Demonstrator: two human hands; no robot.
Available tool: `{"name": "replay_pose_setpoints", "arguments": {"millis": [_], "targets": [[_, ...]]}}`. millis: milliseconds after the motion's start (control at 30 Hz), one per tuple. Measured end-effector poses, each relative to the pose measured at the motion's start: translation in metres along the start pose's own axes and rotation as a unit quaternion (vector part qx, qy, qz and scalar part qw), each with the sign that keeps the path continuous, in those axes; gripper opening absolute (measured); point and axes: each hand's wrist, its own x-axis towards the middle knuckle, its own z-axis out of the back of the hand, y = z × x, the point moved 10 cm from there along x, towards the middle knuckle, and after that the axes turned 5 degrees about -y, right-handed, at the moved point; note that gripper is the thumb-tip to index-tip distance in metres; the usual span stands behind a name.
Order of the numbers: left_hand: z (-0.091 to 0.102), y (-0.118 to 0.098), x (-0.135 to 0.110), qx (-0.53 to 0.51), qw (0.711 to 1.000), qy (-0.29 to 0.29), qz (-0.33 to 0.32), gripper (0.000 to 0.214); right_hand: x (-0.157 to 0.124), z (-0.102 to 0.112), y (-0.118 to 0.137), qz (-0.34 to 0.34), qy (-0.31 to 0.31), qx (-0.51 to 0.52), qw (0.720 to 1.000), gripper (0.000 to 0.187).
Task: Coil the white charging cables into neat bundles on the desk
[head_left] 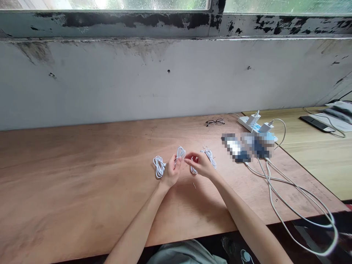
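A coiled white cable [180, 151] sticks up from my left hand [172, 172], whose thumb and fingers are closed around its lower part. Close to the right of that coil is my right hand [202, 164], with thumb and fingertips brought together in a pinch. Whatever lies between those tips is too small to make out. Another coiled white cable [159, 167] rests on the table just left of my left hand. Partly hidden under my right hand lies a white coil [193, 171], and beyond it a further white cable bundle [210, 157]. A short thin tie [194, 186] lies nearer to me.
Eyeglasses [215, 122] lie toward the wall on the wooden table [82, 190]. At right, a white power strip [249, 124] holds chargers, beside blurred devices [236, 147]. Long white cables [299, 187] loop over the table's right edge. A dark phone-like object [316, 124] lies on the adjoining table.
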Motion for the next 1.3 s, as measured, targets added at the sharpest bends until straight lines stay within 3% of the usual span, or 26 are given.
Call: {"name": "replay_pose_setpoints", "arguments": {"millis": [167, 367, 467, 600, 800, 1000, 1300], "targets": [[0.004, 0.005, 0.001, -0.003, 1.000, -0.017, 0.013, 0.034, -0.002, 0.000, 0.003, 0.061, -0.007, -0.124, 0.990, 0.020], [0.002, 0.002, -0.001, 0.003, 1.000, -0.015, 0.000, 0.032, -0.012, -0.032, 0.022, 0.189, 0.027, -0.344, 0.919, 0.020], [0.005, 0.002, -0.002, 0.021, 0.999, -0.029, 0.001, 0.031, -0.013, -0.039, 0.024, 0.211, 0.017, -0.398, 0.893, 0.021], [0.007, 0.002, -0.002, 0.054, 0.998, -0.043, -0.001, 0.031, -0.013, -0.044, 0.024, 0.209, 0.005, -0.429, 0.878, 0.021], [0.007, -0.005, -0.003, 0.113, 0.993, -0.043, -0.011, 0.032, -0.015, -0.048, 0.024, 0.185, -0.013, -0.459, 0.869, 0.024], [0.005, -0.008, -0.003, 0.105, 0.994, -0.014, -0.024, 0.030, -0.016, -0.048, 0.030, 0.210, -0.027, -0.454, 0.865, 0.023], [0.002, -0.006, -0.004, 0.084, 0.996, -0.017, -0.014, 0.028, -0.014, -0.038, 0.026, 0.168, -0.028, -0.329, 0.929, 0.026]]}}
